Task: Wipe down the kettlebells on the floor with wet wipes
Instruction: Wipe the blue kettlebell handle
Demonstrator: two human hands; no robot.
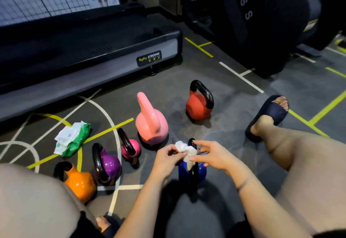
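Gym corner, seen from beside the seated person. A treadmill (89, 50) runs along the far left edge of the floor (234, 125), a dark rubber mat marked with white and yellow lines; a black machine (262, 22) fills the far right corner. Six kettlebells stand upright on the mat: pale pink kettlebell (151, 123) at centre, red kettlebell (198, 106) beyond it to the right, orange kettlebell (80, 181) and purple kettlebell (109, 164) at near left, blue kettlebell (192, 172) between the person's legs, and a small magenta kettlebell (131, 148). A green wipes pack (73, 138) lies open toward the left edge. Over the blue bell's black handle, the left hand (167, 158), fingers curled, and the right hand (213, 157), thumb and forefinger closed with the others extended, both pinch a bunched wet wipe (184, 150). The step appears to be cleaning this handle: best spread the wipe flat, wrap it round the handle, and draw it along the full arc before the body.
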